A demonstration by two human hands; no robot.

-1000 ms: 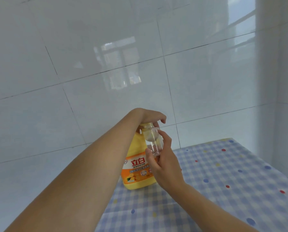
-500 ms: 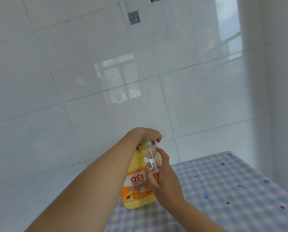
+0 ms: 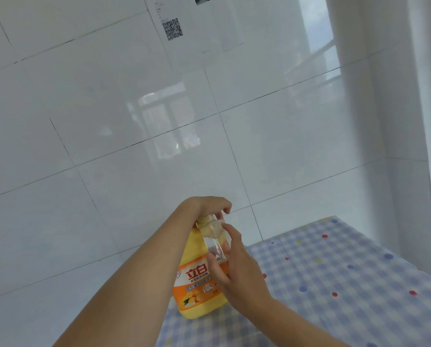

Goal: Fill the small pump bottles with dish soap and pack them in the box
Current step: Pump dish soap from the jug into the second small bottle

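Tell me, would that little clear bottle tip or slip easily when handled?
Probably light: the little clear bottle looks nearly empty, and the right hand holds it in thumb and fingers. Likely tippy, being tall and narrow beside the squat orange soap jug. Its smooth wall may get slippery with soap.

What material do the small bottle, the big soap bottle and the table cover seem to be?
The small bottle looks like clear plastic or glass: see-through walls. The soap bottle: opaque yellow plastic, glossy printed label. The table cover: checked cloth or vinyl; cannot tell which.
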